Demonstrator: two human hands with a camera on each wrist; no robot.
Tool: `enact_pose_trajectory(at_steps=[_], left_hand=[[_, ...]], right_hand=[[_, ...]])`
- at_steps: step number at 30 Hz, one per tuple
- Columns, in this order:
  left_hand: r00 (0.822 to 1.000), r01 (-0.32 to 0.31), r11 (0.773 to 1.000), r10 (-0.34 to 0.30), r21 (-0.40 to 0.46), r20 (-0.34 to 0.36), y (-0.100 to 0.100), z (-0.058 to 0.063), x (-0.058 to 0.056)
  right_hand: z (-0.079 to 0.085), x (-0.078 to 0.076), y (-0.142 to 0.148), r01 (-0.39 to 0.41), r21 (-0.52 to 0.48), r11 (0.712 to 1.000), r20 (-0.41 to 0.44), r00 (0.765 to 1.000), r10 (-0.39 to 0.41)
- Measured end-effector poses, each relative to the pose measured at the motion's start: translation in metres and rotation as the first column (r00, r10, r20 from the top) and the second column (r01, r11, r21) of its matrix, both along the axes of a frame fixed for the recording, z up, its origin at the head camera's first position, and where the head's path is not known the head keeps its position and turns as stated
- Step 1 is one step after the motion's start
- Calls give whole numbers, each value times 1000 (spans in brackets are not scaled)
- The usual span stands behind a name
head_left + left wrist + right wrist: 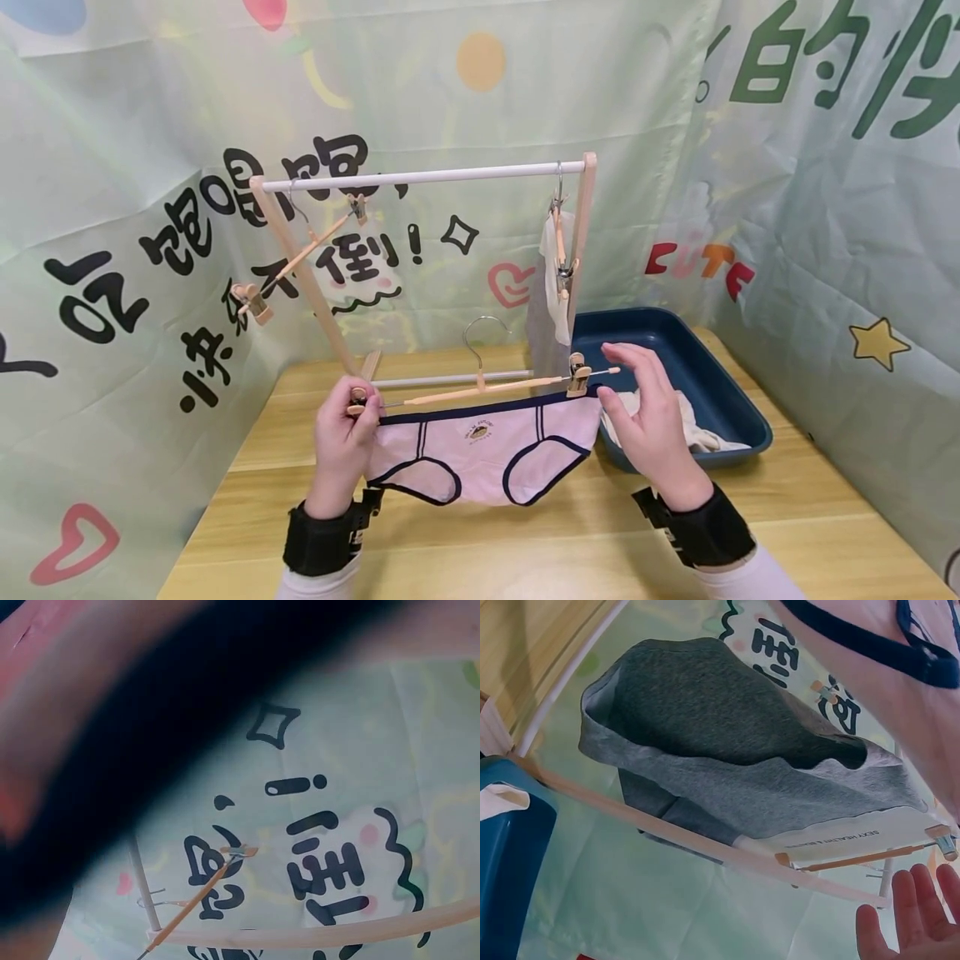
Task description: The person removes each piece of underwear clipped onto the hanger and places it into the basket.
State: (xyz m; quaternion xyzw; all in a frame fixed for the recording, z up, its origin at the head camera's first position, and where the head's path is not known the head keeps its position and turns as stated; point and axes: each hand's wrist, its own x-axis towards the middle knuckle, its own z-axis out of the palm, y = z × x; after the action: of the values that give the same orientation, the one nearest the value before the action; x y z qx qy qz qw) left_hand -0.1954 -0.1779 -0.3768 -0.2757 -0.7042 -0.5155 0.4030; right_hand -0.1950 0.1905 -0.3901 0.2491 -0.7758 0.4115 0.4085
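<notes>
1. Lettering: the backdrop carries "CUTE" at right and large Chinese characters, including "吃饱喝饱" and "倒!". The white band of a grey garment reads "SEXY HEALTH &"; the remainder is illegible. The small print on the pink briefs is also illegible.
2. Count: one rack; three hangers, two clips each; one pair of pink briefs; one blue basin containing pale cloth.
3. Hanger positions: the left hanger and right hanger hang on the rack. The grey garment hangs from the right one.
4. Pink briefs: located below the third hanger, above the tabletop, in front of the rack. The right clip sits on the waistband.
5. Hands: the left hand grips the left clip. The right hand is spread wide, thumb at the waistband corner; contact cannot be confirmed.
</notes>
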Motion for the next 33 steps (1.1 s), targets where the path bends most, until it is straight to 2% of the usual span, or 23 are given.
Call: enact_pose_trajectory(at_steps=[7,16,33], left_hand=[[1000,7,1000,-7,-23,8,1,0,0],[999,35,998,-37,-56,-35,3,-4,-5],[999,35,996,-36,-83,-18,7,-6,-5]], right_hand=[[2,2,-2,-48,7,999,13,999,48],[4,5,-2,-61,30,998,106,993,58],[8,8,-5,-109,52,993,227,969,94]])
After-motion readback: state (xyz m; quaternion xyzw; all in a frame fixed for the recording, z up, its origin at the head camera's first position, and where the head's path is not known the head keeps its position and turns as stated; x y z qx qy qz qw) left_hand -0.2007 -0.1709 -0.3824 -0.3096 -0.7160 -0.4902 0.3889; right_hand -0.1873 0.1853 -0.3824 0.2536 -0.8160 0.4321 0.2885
